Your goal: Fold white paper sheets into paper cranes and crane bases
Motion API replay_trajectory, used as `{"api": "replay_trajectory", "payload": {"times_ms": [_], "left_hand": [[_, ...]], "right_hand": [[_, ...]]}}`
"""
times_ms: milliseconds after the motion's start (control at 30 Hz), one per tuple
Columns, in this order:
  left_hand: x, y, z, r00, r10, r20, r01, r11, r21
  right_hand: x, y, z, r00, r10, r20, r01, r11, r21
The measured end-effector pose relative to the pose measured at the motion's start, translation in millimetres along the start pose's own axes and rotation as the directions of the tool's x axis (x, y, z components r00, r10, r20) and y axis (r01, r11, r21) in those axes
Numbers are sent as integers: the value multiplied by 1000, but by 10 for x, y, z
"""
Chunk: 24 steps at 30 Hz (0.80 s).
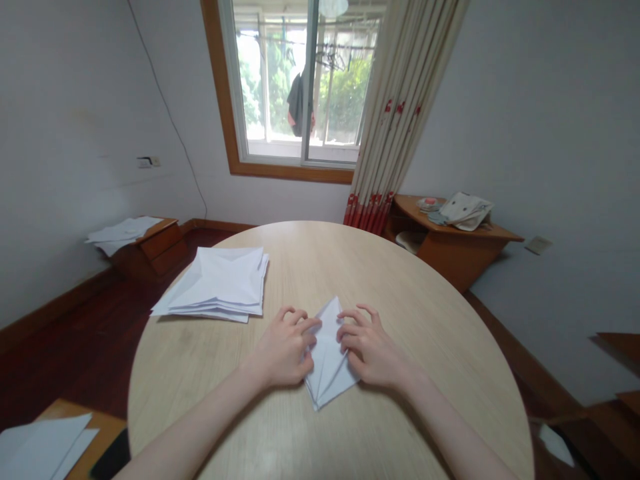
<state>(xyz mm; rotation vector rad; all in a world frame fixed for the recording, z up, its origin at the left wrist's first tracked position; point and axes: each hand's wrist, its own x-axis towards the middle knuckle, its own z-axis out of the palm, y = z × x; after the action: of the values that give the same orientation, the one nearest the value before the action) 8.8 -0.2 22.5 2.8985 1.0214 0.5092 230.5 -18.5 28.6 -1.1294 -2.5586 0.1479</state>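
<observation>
A folded white paper (327, 360) lies near the front of a round wooden table (400, 313); it is kite-shaped, its point facing away from me. My left hand (286, 347) presses on its left side with curled fingers. My right hand (367, 347) presses on its right side, fingers bent, fingertips on the paper's centre fold. A stack of creased white paper sheets (217, 283) rests on the table to the left, beyond my left hand.
A low wooden cabinet (155, 250) with loose sheets on top stands at the left wall. A corner shelf (450, 240) with a bag is at the right, beside the curtain (400, 113). More paper (40, 443) lies at the bottom left.
</observation>
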Motion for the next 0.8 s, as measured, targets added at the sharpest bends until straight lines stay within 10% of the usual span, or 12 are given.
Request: {"api": "replay_trajectory", "payload": {"times_ms": [800], "left_hand": [[11, -200, 263, 995, 57, -85, -62, 996, -59]], "right_hand": [[16, -120, 29, 989, 120, 89, -96, 968, -230]]}}
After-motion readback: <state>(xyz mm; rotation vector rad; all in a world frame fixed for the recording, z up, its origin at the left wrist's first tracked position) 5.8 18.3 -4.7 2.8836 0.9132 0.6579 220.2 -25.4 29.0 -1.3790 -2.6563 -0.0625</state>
